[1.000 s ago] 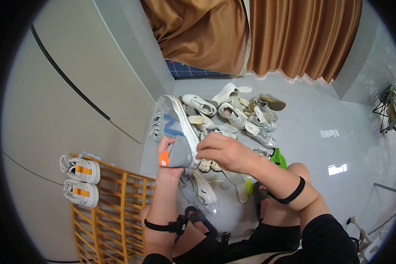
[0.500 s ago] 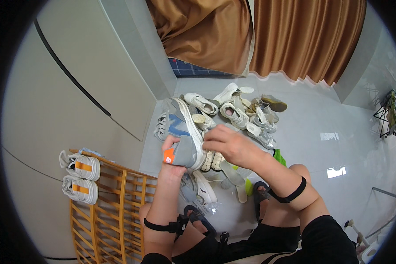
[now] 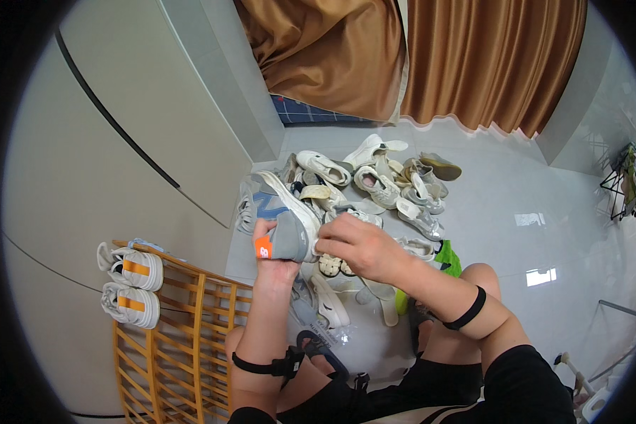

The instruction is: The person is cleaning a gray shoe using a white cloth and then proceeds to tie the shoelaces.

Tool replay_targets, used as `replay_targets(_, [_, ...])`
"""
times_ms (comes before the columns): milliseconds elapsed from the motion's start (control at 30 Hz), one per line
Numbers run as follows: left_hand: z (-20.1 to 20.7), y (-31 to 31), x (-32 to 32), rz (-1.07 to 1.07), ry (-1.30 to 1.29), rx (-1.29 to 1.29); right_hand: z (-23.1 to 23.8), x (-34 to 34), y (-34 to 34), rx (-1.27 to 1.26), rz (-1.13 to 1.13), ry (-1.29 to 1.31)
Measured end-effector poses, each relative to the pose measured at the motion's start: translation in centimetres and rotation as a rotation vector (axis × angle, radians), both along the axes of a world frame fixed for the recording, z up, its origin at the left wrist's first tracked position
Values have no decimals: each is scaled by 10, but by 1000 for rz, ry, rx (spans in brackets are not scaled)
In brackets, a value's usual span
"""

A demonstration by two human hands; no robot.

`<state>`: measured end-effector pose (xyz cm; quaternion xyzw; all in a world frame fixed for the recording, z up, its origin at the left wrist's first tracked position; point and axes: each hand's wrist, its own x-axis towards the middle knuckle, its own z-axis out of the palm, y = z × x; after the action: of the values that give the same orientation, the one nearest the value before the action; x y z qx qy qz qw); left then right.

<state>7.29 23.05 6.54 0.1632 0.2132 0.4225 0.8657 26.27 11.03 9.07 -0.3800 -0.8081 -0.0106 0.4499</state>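
A grey sneaker point(image 3: 287, 237) with blue side trim and an orange heel patch is tilted on its side, its thick white sole turned to the right. My left hand point(image 3: 278, 270) grips it round the heel, the thumb showing beside the orange patch. Against the sole near the heel, my right hand point(image 3: 357, 244) has its fingers bent and pressed together; whatever they hold, if anything, is hidden. Just beyond and below lie cream perforated shoes point(image 3: 330, 265), a white shoe point(image 3: 330, 302) and a loose insole point(image 3: 389, 311).
Several white and beige shoes point(image 3: 378, 185) are heaped on the glossy tile floor ahead. At left, a pair of white sneakers with orange heel stripes point(image 3: 131, 305) sits on a wooden slatted rack point(image 3: 198, 311). A bright green cloth point(image 3: 446, 258) lies near my right knee.
The grey sneaker has shifted slightly left and down and tipped further in my left hand. My right hand has moved left and down and now meets the sole.
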Motion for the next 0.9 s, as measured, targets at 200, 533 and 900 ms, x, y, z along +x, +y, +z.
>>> replay_targets(200, [5, -2, 1, -49, 88, -14, 2, 22, 18, 31, -174, 96])
replay_targets(533, [-6, 3, -1, -76, 58, 6, 3, -2, 5, -38, -35, 96])
replay_targets(900, [-33, -20, -4, -272, 290, 43, 19, 32, 16, 219, -374, 203])
